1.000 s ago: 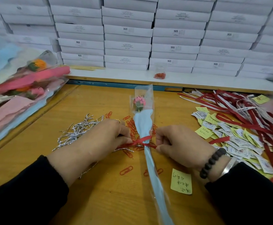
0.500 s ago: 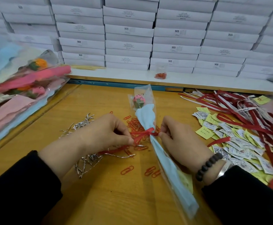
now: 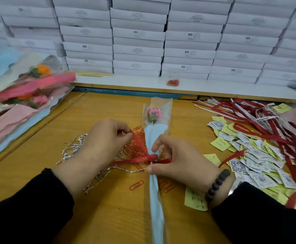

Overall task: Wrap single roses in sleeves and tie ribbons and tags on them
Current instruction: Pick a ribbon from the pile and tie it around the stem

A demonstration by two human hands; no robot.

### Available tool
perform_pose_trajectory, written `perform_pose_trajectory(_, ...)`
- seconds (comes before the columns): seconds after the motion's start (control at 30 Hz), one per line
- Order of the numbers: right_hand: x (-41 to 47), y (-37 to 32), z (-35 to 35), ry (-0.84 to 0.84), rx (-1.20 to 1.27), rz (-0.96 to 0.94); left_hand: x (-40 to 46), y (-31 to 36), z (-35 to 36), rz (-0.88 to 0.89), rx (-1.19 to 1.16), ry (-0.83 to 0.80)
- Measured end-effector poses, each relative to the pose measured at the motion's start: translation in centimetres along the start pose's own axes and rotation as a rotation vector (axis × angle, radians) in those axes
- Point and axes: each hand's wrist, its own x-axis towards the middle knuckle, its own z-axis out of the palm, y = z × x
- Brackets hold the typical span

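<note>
A pink rose [image 3: 154,113] lies upright in a clear sleeve with light blue paper [image 3: 154,138] on the wooden table [image 3: 108,217]. A red ribbon [image 3: 136,160] is knotted around the sleeve's narrow neck. My left hand [image 3: 105,143] pinches one ribbon end and lifts it up and to the left. My right hand [image 3: 177,162] grips the sleeve at the knot, thumb and fingers on the ribbon's right side. A silver twist tie [image 3: 126,169] runs left from the knot.
Silver twist ties [image 3: 73,148] and red paper clips [image 3: 136,185] lie left of the sleeve. Yellow notes and QR tags [image 3: 249,154] and red ribbons [image 3: 267,120] pile at the right. Wrapped roses [image 3: 20,95] stack at the left. White boxes [image 3: 138,36] wall the back.
The sleeve swung back to straight from its tilt. My left hand rose with the ribbon end. My right hand shifted onto the knot.
</note>
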Motion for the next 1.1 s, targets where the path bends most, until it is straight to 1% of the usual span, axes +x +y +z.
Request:
perform_pose_trajectory(0.1,0.1,0.0,0.2,-0.014,-0.035,-0.004,-0.5,0.7,0.9,-0.034,-0.27,0.021)
perform_pose_trajectory(0.17,0.1,0.0,0.2,-0.032,-0.069,-0.006,-0.9,1.0,1.5,-0.069,-0.448,-0.019)
perform_pose_trajectory(0.27,0.1,-0.1,0.2,-0.048,-0.091,-0.007,-1.6,1.4,2.2,-0.103,-0.625,-0.19)
perform_pose_trajectory(0.33,0.1,-0.2,0.3,-0.05,-0.089,-0.011,-1.9,1.5,2.5,-0.116,-0.701,-0.292)
perform_pose_trajectory(0.43,0.2,-0.4,0.4,-0.05,-0.098,0.001,-2.1,1.9,2.8,-0.146,-0.79,-0.362)
perform_pose_trajectory(0.5,0.1,-0.5,0.4,-0.06,-0.103,0.017,-1.9,1.9,2.9,-0.132,-0.813,-0.328)
perform_pose_trajectory(0.57,0.1,-0.6,0.4,-0.07,-0.112,0.029,-1.6,1.9,2.8,-0.045,-0.745,-0.198)
perform_pose_trajectory(0.63,0.1,-0.6,0.4,-0.068,-0.116,0.035,-1.4,1.7,2.8,0.04,-0.582,-0.049)
perform_pose_trajectory(0.67,0.1,-0.6,0.5,-0.065,-0.121,0.035,-1.3,1.6,2.8,0.054,-0.572,-0.004)
perform_pose_trajectory(0.7,0.0,-0.6,0.5,-0.063,-0.126,0.035,-1.4,1.5,2.8,0.045,-0.611,0.018)
perform_pose_trajectory(0.77,0.1,-0.6,0.6,-0.063,-0.132,0.045,-1.6,1.3,3.0,-0.048,-0.738,-0.026)
perform_pose_trajectory(0.83,0.0,-0.6,0.6,-0.065,-0.135,0.06,-1.7,1.1,3.1,-0.146,-0.821,-0.156)
perform_pose_trajectory(0.87,0.0,-0.6,0.5,-0.067,-0.138,0.067,-1.7,1.1,3.2,-0.158,-0.812,-0.22)
perform_pose_trajectory(0.93,-0.1,-0.6,0.4,-0.079,-0.163,0.076,-1.7,1.3,3.0,-0.128,-0.719,-0.306)
perform_pose_trajectory(1.03,-0.2,-0.7,-0.1,-0.089,-0.207,0.07,-1.7,1.5,2.8,-0.08,-0.574,-0.33)
perform_pose_trajectory(1.1,-0.1,-0.8,-1.0,-0.126,-0.146,0.127,-1.7,1.4,2.6,-0.069,-0.521,-0.319)
